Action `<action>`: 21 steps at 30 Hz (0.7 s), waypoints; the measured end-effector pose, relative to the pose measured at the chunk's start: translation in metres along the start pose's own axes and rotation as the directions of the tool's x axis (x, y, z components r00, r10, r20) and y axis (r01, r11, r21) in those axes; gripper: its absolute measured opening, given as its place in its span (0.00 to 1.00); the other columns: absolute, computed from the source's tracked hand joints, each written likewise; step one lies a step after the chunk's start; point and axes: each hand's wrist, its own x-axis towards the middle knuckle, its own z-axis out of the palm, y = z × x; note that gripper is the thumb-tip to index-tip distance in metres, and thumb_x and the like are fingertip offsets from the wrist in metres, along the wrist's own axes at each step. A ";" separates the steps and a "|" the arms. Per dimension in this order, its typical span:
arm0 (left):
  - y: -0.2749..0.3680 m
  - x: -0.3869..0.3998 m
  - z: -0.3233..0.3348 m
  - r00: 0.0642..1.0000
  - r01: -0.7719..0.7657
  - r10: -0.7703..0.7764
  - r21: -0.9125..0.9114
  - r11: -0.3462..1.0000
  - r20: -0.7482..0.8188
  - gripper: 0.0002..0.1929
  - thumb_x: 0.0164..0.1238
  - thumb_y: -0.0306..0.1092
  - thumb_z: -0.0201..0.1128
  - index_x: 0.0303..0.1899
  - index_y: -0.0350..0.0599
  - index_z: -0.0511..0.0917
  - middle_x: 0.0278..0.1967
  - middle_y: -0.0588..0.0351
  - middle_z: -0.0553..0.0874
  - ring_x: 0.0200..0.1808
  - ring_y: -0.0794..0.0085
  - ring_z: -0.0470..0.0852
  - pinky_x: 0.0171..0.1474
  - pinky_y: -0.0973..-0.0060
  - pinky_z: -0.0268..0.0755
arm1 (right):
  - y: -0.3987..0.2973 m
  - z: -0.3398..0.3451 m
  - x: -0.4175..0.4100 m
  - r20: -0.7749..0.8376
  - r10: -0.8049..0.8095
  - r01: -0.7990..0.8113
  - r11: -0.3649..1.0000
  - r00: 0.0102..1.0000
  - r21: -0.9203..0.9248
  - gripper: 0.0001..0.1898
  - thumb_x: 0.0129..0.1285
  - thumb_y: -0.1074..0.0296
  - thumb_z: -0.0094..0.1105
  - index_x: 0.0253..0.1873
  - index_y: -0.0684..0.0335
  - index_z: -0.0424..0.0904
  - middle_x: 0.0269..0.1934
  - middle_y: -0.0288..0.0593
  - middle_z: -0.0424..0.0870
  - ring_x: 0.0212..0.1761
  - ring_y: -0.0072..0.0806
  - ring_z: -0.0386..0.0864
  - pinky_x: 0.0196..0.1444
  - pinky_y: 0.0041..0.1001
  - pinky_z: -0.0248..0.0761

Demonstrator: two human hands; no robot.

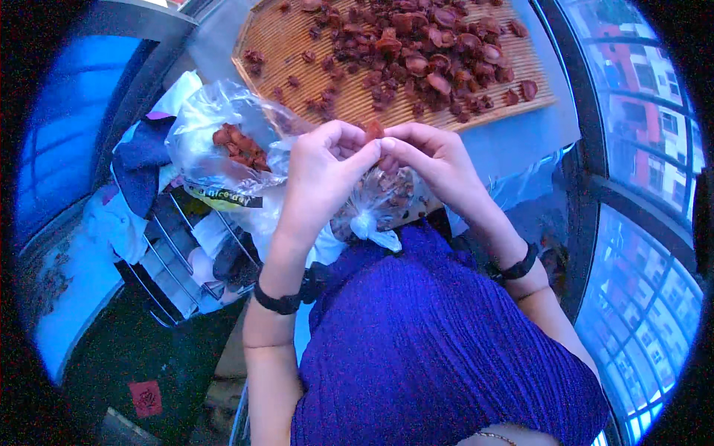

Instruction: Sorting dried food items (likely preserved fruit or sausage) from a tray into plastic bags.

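Both my left hand point(334, 153) and my right hand point(424, 150) pinch one small reddish-brown dried piece point(374, 131) between thumbs and forefingers, just over the near edge of a ribbed tan board point(295, 50). A heap of similar dried pieces point(415, 64) covers much of the board, with smaller dark bits scattered at its left. Left of my left hand, an open clear plastic bag point(206, 111) holds a clump of brown pieces point(240, 146). Below my hands lies a knotted clear plastic bag point(365, 223) with more pieces inside, partly hidden by my fingers.
A metal wire rack point(178, 251) with cloths and other items stands at the left, a dark blue cloth point(142, 161) hanging on it. The board rests on a pale surface point(502, 145). Framed windows point(641, 106) line the right side. A red paper square point(146, 398) shows at lower left.
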 end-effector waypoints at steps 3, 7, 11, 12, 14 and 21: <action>-0.003 -0.008 0.003 1.000 -0.007 0.007 0.038 0.999 -0.001 0.08 0.70 0.32 0.74 0.41 0.38 0.85 0.33 0.64 0.88 0.32 0.87 0.83 0.34 0.85 0.74 | 0.009 -0.002 0.000 -0.001 0.006 -0.006 1.000 1.000 0.000 0.15 0.75 0.61 0.66 0.53 0.69 0.87 0.42 0.35 0.90 0.44 0.17 0.83 0.47 0.23 0.78; -0.002 -0.015 0.005 1.000 0.023 -0.022 0.060 0.998 -0.011 0.09 0.71 0.31 0.73 0.42 0.35 0.85 0.33 0.62 0.89 0.33 0.85 0.84 0.36 0.83 0.76 | 0.018 0.003 0.000 -0.056 -0.048 0.047 0.999 0.997 -0.011 0.14 0.75 0.62 0.65 0.51 0.70 0.88 0.41 0.33 0.90 0.43 0.16 0.83 0.47 0.22 0.77; -0.009 -0.016 0.009 0.997 -0.058 0.066 0.162 0.985 -0.047 0.10 0.67 0.32 0.75 0.39 0.33 0.85 0.33 0.52 0.90 0.33 0.75 0.89 0.36 0.76 0.80 | 0.018 0.003 0.000 -0.049 -0.016 0.016 1.000 0.999 -0.005 0.14 0.75 0.62 0.64 0.50 0.69 0.88 0.40 0.33 0.90 0.43 0.15 0.83 0.46 0.21 0.77; -0.011 -0.017 0.008 0.996 -0.071 0.077 0.146 0.987 -0.035 0.10 0.67 0.32 0.75 0.39 0.33 0.86 0.33 0.52 0.89 0.32 0.75 0.88 0.36 0.76 0.80 | 0.017 0.004 -0.001 -0.063 -0.027 0.026 1.000 0.998 -0.018 0.13 0.76 0.62 0.64 0.50 0.69 0.88 0.40 0.33 0.90 0.42 0.15 0.83 0.45 0.21 0.77; -0.008 -0.017 0.008 0.995 -0.090 0.093 0.137 0.986 -0.017 0.11 0.66 0.32 0.76 0.40 0.33 0.86 0.33 0.52 0.89 0.31 0.74 0.88 0.35 0.76 0.80 | 0.015 0.000 -0.002 -0.052 0.016 -0.016 1.000 0.999 -0.003 0.13 0.76 0.62 0.63 0.49 0.68 0.88 0.39 0.34 0.89 0.40 0.15 0.83 0.44 0.21 0.77; 0.004 -0.015 0.013 0.956 -0.207 0.249 0.244 0.947 -0.157 0.06 0.69 0.27 0.73 0.43 0.35 0.88 0.36 0.55 0.90 0.38 0.77 0.88 0.44 0.78 0.79 | 0.017 -0.005 -0.001 -0.046 0.062 -0.060 0.997 0.997 0.043 0.11 0.77 0.65 0.63 0.50 0.68 0.87 0.38 0.35 0.89 0.38 0.16 0.84 0.44 0.20 0.78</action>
